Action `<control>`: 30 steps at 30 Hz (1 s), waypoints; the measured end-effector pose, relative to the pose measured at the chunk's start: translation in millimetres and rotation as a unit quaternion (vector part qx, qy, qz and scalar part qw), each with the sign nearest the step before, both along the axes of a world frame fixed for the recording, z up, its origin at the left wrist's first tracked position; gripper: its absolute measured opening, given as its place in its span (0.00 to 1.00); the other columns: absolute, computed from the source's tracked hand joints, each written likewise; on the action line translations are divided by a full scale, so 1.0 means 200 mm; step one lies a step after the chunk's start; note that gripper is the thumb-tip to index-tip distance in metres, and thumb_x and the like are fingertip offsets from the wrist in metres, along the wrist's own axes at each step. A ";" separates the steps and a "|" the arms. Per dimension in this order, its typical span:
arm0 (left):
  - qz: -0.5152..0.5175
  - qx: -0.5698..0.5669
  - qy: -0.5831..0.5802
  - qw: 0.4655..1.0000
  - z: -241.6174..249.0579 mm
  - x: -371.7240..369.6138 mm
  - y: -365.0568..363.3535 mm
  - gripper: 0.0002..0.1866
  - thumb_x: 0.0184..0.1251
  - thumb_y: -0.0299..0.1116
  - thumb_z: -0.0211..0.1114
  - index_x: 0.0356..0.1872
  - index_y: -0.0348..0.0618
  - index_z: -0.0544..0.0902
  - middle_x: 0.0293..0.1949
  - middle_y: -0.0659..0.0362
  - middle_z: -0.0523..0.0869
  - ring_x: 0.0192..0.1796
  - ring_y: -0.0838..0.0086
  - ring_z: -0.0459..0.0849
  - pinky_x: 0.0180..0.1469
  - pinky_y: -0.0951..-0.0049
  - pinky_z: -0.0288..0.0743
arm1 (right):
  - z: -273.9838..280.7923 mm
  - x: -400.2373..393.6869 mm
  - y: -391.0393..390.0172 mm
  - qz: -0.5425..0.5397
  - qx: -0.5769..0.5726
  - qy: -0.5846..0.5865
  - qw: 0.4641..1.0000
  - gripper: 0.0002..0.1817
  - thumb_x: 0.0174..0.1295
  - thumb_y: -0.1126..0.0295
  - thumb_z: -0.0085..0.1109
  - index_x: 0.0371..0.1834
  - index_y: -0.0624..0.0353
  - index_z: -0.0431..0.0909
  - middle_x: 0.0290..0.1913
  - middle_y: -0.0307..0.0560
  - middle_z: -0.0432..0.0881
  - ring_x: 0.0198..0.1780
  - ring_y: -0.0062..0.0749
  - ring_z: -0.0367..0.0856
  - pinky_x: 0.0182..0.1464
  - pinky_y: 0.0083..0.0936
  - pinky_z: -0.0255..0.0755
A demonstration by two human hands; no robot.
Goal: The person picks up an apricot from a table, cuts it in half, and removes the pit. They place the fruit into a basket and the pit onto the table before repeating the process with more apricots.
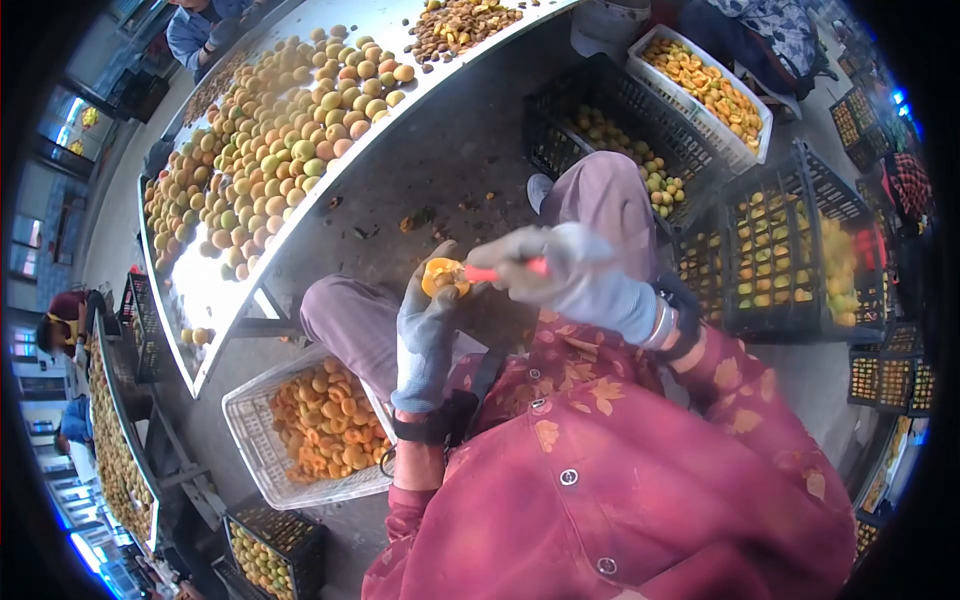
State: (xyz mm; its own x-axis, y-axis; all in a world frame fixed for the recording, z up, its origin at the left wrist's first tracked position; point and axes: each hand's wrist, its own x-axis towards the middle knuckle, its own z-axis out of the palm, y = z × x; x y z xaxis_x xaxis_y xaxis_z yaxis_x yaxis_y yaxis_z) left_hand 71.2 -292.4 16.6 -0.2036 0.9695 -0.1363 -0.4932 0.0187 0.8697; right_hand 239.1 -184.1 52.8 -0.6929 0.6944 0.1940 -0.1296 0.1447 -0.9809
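Observation:
My left hand (425, 335), in a grey-blue work glove, is closed around a cut apricot (437, 268) held up in front of my lap. Its orange flesh faces up, and a brownish patch, perhaps the pit, shows inside. Gripped in my gloved right hand (570, 272) is a tool with a red handle (510, 270), its near end against the fruit. Motion blurs that hand, and the tool's working end is too small to make out. Below my left forearm stands a white crate (245, 425) of apricot halves (325, 415).
A white-topped table (225, 325) at upper left bears whole apricots (290, 140) and a pile of pits (455, 30). Black crates (545, 115) of fruit and a white crate (755, 150) of halves stand at right. Co-workers sit nearby, one person (195, 35) across the table.

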 end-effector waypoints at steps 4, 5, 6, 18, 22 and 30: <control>-0.005 -0.013 -0.006 1.000 -0.01 0.00 0.01 0.32 0.70 0.36 0.63 0.68 0.29 0.63 0.61 0.49 0.74 0.59 0.64 0.79 0.64 0.66 0.74 | 0.01 0.01 -0.02 -0.013 0.064 -0.009 0.998 0.13 0.70 0.67 0.54 0.48 0.66 0.80 0.34 0.45 0.85 0.31 0.20 0.84 0.32 0.11 0.75; -0.009 0.003 -0.012 1.000 0.00 0.00 0.01 0.32 0.69 0.36 0.63 0.68 0.29 0.63 0.61 0.49 0.74 0.60 0.64 0.79 0.64 0.66 0.74 | 0.01 0.01 0.00 -0.012 -0.134 0.010 0.991 0.13 0.70 0.67 0.54 0.48 0.66 0.80 0.34 0.44 0.85 0.31 0.19 0.84 0.32 0.11 0.75; -0.011 0.019 -0.019 1.000 0.00 0.00 0.01 0.32 0.69 0.36 0.63 0.68 0.29 0.63 0.61 0.49 0.74 0.60 0.64 0.78 0.64 0.66 0.74 | 0.02 0.03 0.02 0.002 -0.171 -0.024 0.985 0.16 0.71 0.65 0.50 0.51 0.68 0.78 0.37 0.48 0.86 0.32 0.24 0.85 0.36 0.17 0.80; -0.030 0.026 -0.056 0.998 0.01 -0.01 0.00 0.38 0.64 0.38 0.69 0.69 0.30 0.62 0.62 0.50 0.75 0.61 0.64 0.78 0.63 0.64 0.75 | -0.09 0.07 0.04 0.007 -0.267 -0.012 0.964 0.24 0.74 0.55 0.42 0.53 0.68 0.78 0.34 0.47 0.85 0.27 0.22 0.82 0.32 0.15 0.76; -0.030 0.018 -0.050 0.998 0.00 0.01 0.00 0.39 0.63 0.40 0.70 0.69 0.31 0.62 0.63 0.52 0.74 0.62 0.65 0.77 0.63 0.66 0.75 | -0.11 0.06 0.02 0.002 -0.292 0.000 0.957 0.26 0.73 0.54 0.42 0.53 0.67 0.78 0.34 0.47 0.85 0.27 0.22 0.82 0.33 0.15 0.76; -0.011 0.027 -0.022 0.999 0.01 0.04 0.03 0.37 0.63 0.37 0.69 0.70 0.34 0.63 0.65 0.55 0.72 0.62 0.71 0.75 0.63 0.71 0.71 | 0.03 0.06 0.02 -0.020 -0.148 -0.038 0.988 0.25 0.72 0.54 0.43 0.49 0.67 0.80 0.32 0.46 0.84 0.26 0.21 0.81 0.32 0.13 0.75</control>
